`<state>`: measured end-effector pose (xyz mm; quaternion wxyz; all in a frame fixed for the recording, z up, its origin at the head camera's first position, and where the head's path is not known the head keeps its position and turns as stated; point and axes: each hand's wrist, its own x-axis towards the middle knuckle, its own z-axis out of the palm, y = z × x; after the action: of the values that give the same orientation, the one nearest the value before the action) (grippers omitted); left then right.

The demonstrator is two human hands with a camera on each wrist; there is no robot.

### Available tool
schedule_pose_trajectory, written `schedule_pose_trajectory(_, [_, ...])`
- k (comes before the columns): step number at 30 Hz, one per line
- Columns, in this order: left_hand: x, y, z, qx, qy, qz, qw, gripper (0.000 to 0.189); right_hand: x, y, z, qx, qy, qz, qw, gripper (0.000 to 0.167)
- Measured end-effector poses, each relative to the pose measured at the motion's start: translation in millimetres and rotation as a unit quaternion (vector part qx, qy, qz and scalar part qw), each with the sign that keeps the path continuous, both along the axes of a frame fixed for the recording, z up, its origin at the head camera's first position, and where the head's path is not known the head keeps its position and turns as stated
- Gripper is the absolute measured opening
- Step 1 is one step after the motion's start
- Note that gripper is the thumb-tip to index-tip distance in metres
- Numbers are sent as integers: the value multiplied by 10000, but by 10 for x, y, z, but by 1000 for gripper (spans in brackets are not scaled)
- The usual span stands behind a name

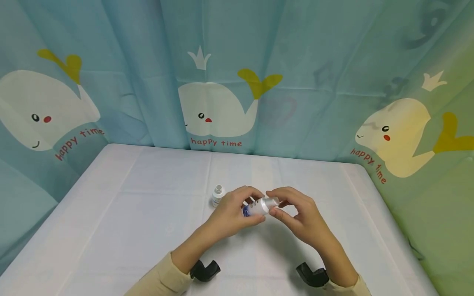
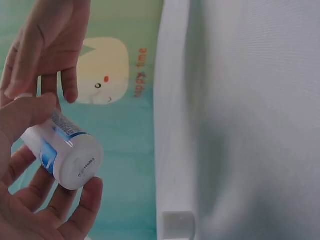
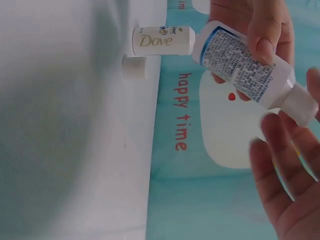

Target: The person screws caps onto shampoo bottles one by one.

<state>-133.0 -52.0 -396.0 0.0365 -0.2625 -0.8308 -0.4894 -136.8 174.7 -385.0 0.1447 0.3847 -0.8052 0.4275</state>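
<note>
My left hand [image 1: 237, 209] grips a white bottle [image 1: 256, 206] with blue on its label, tilted above the table. In the left wrist view its round base faces the camera, between the thumb and curled fingers. My right hand [image 1: 300, 211] has thumb and forefinger around the bottle's cap [image 3: 300, 104]; the other fingers hang loose, somewhat blurred. Just behind my left hand stands a small white bottle [image 1: 218, 194] with an uncovered neck. The right wrist view shows "Dove" on this small bottle [image 3: 162, 41].
A white table [image 1: 111, 230] lies under both hands. Beside the small bottle is a short white cylindrical piece [image 3: 135, 67], hidden in the head view. Behind the table hangs a blue-green curtain [image 1: 314, 123] with whale prints. Black mounts [image 1: 205, 271] sit at both wrists.
</note>
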Motion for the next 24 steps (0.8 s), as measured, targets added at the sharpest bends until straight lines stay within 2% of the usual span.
schedule_pose_trajectory(4, [-15,11,-55,297,-205,186,9992,38,-29,19,-31,-40,-675,21,9977,49])
schedule_pose_trajectory(6, [-24,15,-84,562,-369,259,9974,38,-49,26,-61,-50,-1004,-50,9949,45])
schedule_pose_trajectory(9, [-42,41,-129,888,-578,283,9940,38,-81,39,-121,-112,-1706,86,9852,36])
schedule_pose_trajectory(13, [-67,124,-191,1084,-687,173,9916,37,-119,66,-195,-410,-2523,318,9663,26])
schedule_pose_trajectory(16, [-91,197,-219,1134,-771,150,9904,37,-140,90,-225,-603,-2687,186,9612,23])
schedule_pose_trajectory(20, [-137,273,-217,1211,-971,221,9876,36,-161,138,-228,-649,-2621,-51,9628,24])
schedule_pose_trajectory(24, [-200,320,-197,1303,-1128,272,9847,36,-195,200,-227,-644,-2726,-201,9597,27])
